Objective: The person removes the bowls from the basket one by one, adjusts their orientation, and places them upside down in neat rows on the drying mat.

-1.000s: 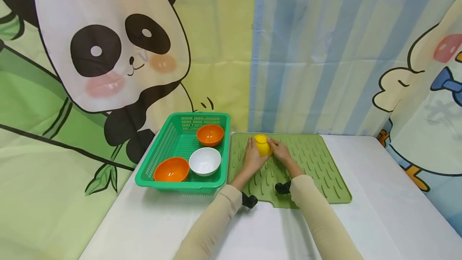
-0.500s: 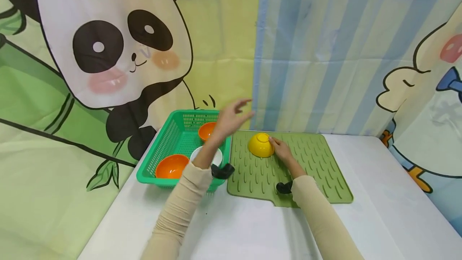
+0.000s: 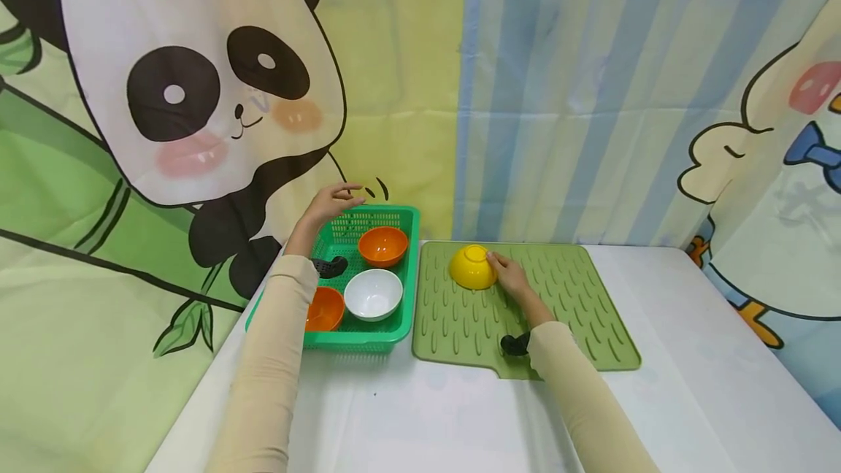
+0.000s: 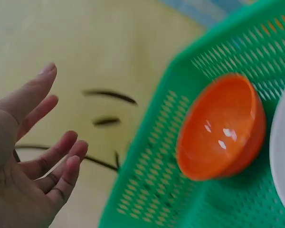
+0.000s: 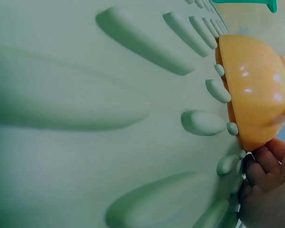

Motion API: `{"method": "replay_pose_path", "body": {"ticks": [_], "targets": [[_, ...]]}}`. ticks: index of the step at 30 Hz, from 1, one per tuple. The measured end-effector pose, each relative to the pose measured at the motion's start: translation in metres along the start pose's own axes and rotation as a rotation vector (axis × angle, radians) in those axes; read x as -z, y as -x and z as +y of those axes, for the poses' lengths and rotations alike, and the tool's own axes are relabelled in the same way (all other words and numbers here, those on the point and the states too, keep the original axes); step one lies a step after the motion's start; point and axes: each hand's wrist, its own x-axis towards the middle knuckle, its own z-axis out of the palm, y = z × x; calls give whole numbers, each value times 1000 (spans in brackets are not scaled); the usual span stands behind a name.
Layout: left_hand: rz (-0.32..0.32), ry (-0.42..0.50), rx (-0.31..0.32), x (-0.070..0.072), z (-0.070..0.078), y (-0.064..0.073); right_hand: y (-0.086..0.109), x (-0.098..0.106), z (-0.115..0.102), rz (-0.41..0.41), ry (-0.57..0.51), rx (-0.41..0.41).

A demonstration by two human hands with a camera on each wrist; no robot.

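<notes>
Upside down on the green ridged mat rests a yellow bowl. My right hand holds its right side, thumb up by the base and curled fingers low at the rim. Over the back left of the green basket, my left hand is raised, with relaxed fingers apart and nothing in them. Inside the basket stand an orange bowl at the back, a white bowl at the front right and another orange bowl, partly hidden by the left forearm.
The basket and the mat lie side by side on a white table. Close behind the table hangs a printed curtain with a panda. A black wrist camera on the left arm overlaps the basket.
My left hand has let go of the yellow bowl and swung left across to the basket's back left. The right hand stays at the bowl, which stays on the mat.
</notes>
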Motion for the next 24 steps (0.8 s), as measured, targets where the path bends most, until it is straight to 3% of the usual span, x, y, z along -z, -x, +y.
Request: {"method": "replay_pose_path", "body": {"ticks": [5,11,14,18,24], "targets": [[-146,25,93,-7,-34,-6,2,-1,0,6,11,-1],[-298,63,232,-21,-58,-13,1,-2,0,35,6,3],[-326,83,305,-28,-69,-12,1,-4,2,26,11,11],[-316,105,371,-37,-84,-12,1,-6,5,23,5,9],[-317,97,358,-47,-95,-15,0,-4,3,43,-16,4]]}}
